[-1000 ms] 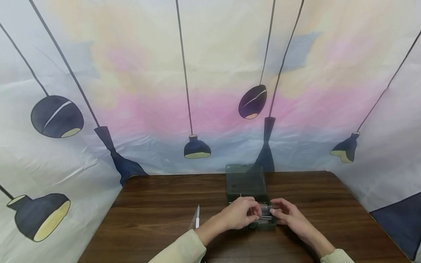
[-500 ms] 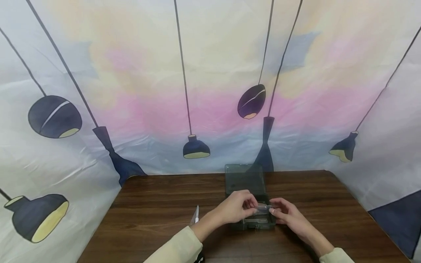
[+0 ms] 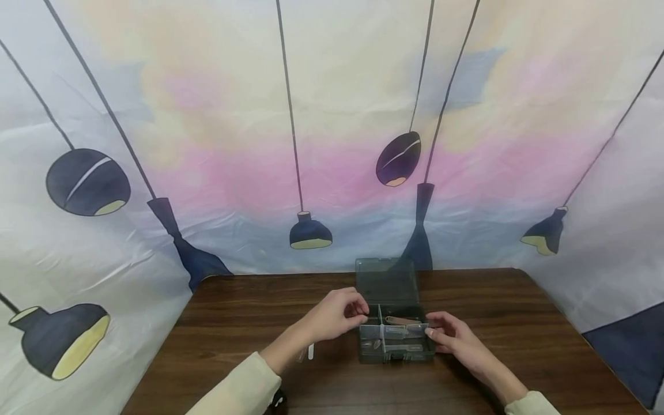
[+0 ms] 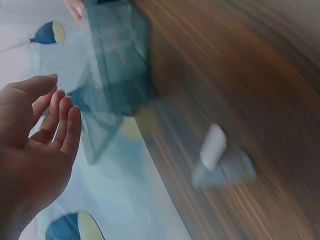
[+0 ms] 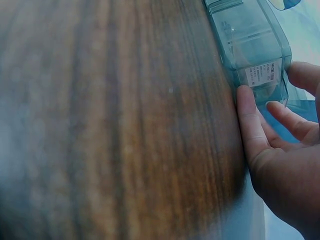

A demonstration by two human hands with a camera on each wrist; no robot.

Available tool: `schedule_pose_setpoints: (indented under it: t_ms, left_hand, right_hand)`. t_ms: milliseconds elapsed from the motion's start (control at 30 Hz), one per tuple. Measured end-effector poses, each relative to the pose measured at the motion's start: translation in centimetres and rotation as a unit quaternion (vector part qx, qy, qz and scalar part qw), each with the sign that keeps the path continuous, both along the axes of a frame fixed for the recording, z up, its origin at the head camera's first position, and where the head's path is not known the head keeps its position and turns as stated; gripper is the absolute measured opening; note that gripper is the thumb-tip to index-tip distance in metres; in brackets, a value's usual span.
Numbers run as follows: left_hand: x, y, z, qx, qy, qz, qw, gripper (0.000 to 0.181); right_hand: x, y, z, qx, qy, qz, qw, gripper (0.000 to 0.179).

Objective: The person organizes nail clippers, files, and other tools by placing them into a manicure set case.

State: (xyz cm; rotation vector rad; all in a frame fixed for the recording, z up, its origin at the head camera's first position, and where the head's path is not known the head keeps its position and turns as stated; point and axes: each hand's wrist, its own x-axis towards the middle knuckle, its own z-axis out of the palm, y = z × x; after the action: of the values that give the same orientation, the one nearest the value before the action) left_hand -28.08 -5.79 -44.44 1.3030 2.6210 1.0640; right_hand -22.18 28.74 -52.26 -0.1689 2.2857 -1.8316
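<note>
A translucent dark green divided box (image 3: 370,357) stands on the table with its lid (image 3: 386,281) tilted up at the back. Inside lie a slim copper-coloured piece (image 3: 403,320) at the back right and several small pieces in the front compartments, too small to tell. My left hand (image 3: 339,314) hovers by the box's left side, fingers loosely bent; nothing shows between them in the left wrist view. My right hand (image 3: 456,337) touches the box's right wall with thumb and fingertips, near a barcode label (image 5: 262,74) in the right wrist view.
On the brown wooden table (image 3: 238,323), left of the box, lies a white piece (image 4: 214,146) on something clear, blurred in the left wrist view. A dark thing (image 3: 278,399) shows partly beside the left sleeve. A lamp-patterned cloth (image 3: 249,173) hangs behind.
My left hand has moved left from over the box to its left side, uncovering the compartments. The right hand stays against the box's right wall.
</note>
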Motion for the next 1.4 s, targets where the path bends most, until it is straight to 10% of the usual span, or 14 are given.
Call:
schedule_pose_setpoints:
  t_ms: [633,1400]
  left_hand:
    - [-0.9,-7.4,-1.6,-0.041,-0.043,0.03,0.9977,0.008]
    - [-0.5,-9.7,-3.6,-0.126,-0.063,0.022,0.9898,0.026]
  right_hand:
    - [-0.1,0.2,-0.1,0.001,-0.006,0.005,1.0,0.059]
    - [0.0,0.0,0.2,-0.003,-0.003,0.008,1.0,0.059]
